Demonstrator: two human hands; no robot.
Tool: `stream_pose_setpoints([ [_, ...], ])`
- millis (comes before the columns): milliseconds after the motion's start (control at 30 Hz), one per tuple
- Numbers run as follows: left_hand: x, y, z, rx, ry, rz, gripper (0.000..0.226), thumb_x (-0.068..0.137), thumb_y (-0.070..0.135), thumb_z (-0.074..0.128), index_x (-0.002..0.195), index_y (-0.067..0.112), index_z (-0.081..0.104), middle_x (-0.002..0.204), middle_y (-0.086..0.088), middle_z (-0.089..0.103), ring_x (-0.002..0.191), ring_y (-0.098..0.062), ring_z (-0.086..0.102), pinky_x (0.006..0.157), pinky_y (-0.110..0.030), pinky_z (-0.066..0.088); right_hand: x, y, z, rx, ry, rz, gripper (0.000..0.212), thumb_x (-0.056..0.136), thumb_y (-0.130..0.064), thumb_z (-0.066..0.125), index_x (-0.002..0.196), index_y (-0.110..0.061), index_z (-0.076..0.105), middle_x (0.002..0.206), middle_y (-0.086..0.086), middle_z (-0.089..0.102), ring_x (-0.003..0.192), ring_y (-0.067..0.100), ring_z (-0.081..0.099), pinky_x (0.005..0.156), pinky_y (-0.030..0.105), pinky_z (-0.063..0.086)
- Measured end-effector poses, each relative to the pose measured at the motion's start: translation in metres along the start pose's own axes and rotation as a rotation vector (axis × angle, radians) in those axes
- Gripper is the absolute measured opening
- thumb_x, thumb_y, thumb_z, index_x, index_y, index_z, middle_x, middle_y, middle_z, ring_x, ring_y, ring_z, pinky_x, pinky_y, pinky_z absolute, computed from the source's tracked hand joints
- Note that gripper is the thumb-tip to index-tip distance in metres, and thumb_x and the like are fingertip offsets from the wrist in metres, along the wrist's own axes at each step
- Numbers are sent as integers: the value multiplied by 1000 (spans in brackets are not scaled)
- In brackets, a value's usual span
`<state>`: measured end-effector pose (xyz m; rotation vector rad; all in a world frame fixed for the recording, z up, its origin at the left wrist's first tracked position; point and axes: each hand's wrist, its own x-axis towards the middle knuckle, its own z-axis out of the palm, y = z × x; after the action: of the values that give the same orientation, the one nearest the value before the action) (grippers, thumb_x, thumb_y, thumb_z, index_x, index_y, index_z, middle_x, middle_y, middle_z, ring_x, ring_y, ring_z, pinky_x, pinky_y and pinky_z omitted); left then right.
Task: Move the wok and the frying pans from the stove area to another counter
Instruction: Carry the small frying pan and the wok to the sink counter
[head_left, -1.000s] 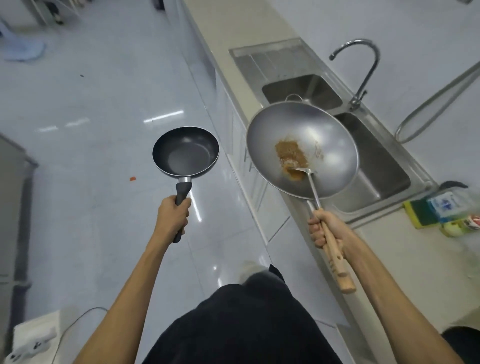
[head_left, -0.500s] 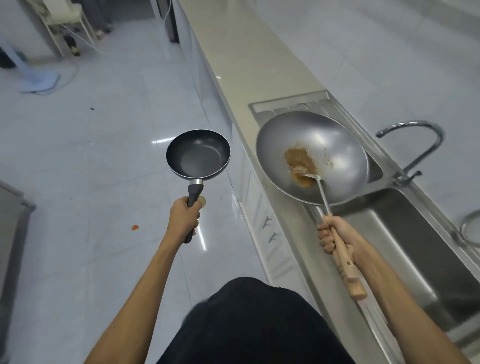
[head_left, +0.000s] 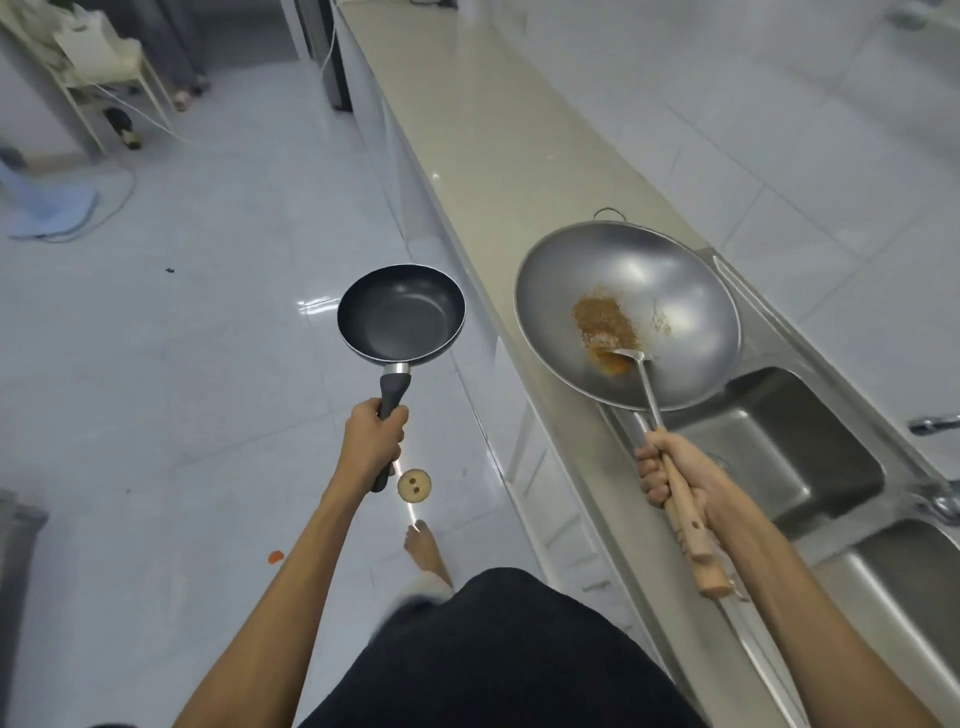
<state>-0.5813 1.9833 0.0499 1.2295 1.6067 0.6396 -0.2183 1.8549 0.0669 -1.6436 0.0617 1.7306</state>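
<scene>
Carry step, mid-walk: your left hand (head_left: 374, 441) fist-tight on the frying pan (head_left: 401, 313) at frame centre, right hand (head_left: 675, 475) clamping wok (head_left: 626, 319) handle over the sink (head_left: 769, 447); next, set both level on the bare worktop (head_left: 498, 130) ahead.

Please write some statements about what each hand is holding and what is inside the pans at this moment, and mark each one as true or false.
1. The left hand holds the small black frying pan by its handle. True.
2. The frying pan has food in it. False: it looks empty.
3. The right hand grips the wooden handle of the wok. True.
4. The wok is clean inside. False: there is brown residue, and a metal spatula rests in it.
5. The wok is sitting on the counter. False: it is held in the air above the sink edge.
</scene>
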Motion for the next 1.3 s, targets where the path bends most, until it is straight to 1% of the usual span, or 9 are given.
stream_pose_setpoints([
  [133, 85, 36, -38, 81, -51, 26, 16, 95, 19, 53, 87, 6, 59, 65, -8, 52, 46, -18, 44, 38, -26, 43, 31, -45, 55, 78, 34, -48, 33, 97, -22, 44, 65, -19, 43, 43, -4, 40, 26, 8, 36, 25, 16, 31],
  [200, 143, 62, -59, 176, -119, 51, 16, 95, 20, 53, 85, 9, 58, 65, -8, 52, 46, -18, 45, 37, -25, 43, 56, -69, 88, 160, 54, -25, 31, 96, -20, 45, 65, -19, 43, 43, -4, 41, 27, 7, 36, 26, 15, 31],
  [300, 165, 79, -66, 174, -127, 99, 16, 95, 19, 54, 84, 8, 57, 66, -8, 52, 46, -18, 45, 38, -25, 43, 57, -85, 103, 171, 36, -73, 31, 97, -21, 44, 66, -20, 43, 43, -5, 41, 28, 7, 35, 27, 14, 31],
  [433, 229, 112, -61, 186, -206, 124, 16, 93, 18, 53, 84, 6, 55, 67, -10, 50, 51, -21, 44, 41, -28, 44, 79, -115, 124, 244, 65, -89, 31, 96, -21, 43, 66, -19, 42, 44, -5, 41, 28, 6, 35, 27, 14, 31],
  [567, 286, 139, -40, 197, -275, 175, 14, 93, 17, 53, 83, 7, 52, 66, -11, 48, 52, -23, 44, 43, -29, 45, 98, -143, 135, 287, 123, -97, 26, 92, -16, 42, 65, -19, 43, 44, -5, 42, 28, 6, 35, 27, 14, 31],
  [700, 336, 166, -7, 187, -376, 231, 17, 92, 17, 52, 78, 8, 48, 62, -7, 46, 48, -19, 41, 40, -28, 40, 114, -156, 134, 352, 203, -135, 21, 85, -12, 43, 66, -20, 42, 45, -6, 41, 29, 6, 34, 28, 14, 30],
  [867, 381, 193, 34, 215, -501, 270, 19, 94, 16, 52, 78, 8, 47, 60, -7, 45, 45, -19, 41, 38, -28, 39, 124, -165, 130, 440, 296, -150, 25, 89, -12, 41, 65, -19, 42, 44, -6, 40, 29, 6, 33, 28, 14, 28],
  [1067, 415, 212, 77, 259, -650, 286, 20, 96, 16, 52, 78, 9, 47, 57, -5, 43, 41, -18, 40, 35, -26, 39, 131, -161, 129, 571, 394, -160, 24, 88, -10, 42, 65, -18, 43, 46, -5, 41, 30, 7, 34, 29, 15, 29],
  [1300, 435, 230, 113, 301, -751, 281, 25, 97, 16, 52, 74, 11, 46, 55, -7, 43, 39, -17, 38, 32, -23, 35, 135, -151, 122, 700, 458, -156, 20, 74, -5, 46, 61, -19, 40, 47, -4, 41, 32, 8, 33, 30, 15, 30],
])
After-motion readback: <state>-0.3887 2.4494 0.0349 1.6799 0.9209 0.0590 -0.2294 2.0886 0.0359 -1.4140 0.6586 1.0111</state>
